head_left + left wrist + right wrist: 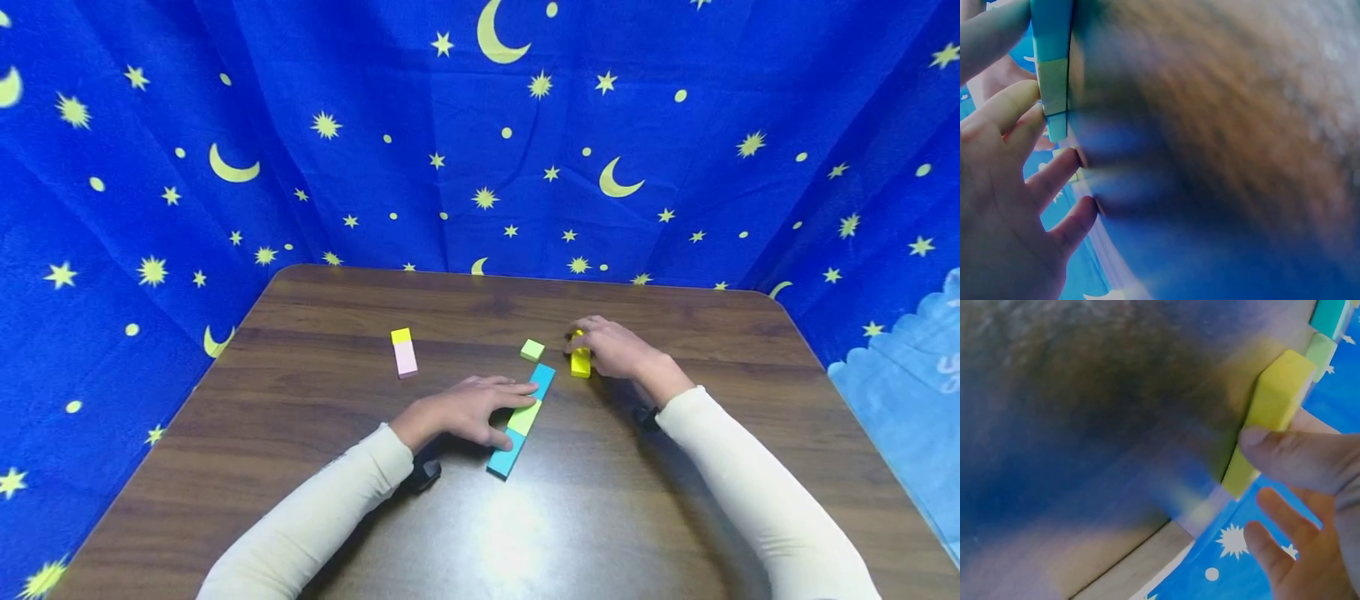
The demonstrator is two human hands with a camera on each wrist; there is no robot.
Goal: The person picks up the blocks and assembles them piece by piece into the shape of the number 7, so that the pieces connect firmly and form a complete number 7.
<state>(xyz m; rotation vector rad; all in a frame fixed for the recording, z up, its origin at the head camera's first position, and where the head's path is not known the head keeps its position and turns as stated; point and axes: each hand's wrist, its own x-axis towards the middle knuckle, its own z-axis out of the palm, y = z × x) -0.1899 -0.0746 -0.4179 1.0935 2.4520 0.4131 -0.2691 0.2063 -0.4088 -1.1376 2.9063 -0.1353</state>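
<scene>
Bright white glare on the near tabletop (592,500), blurred in 2 hazy wrist views

My head camera looks forward and down across the brown wood-grain table (600,508); my wrist cameras look from close up, one at the left hand (471,410), one at the right hand (613,348). Head and right-wrist views share the elongated yellow block (1280,387).

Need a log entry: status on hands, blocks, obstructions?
Left hand touching blue-and-green block row. Right hand pinching yellow block. Small green block near row's far end; no obstruction apparent.
</scene>
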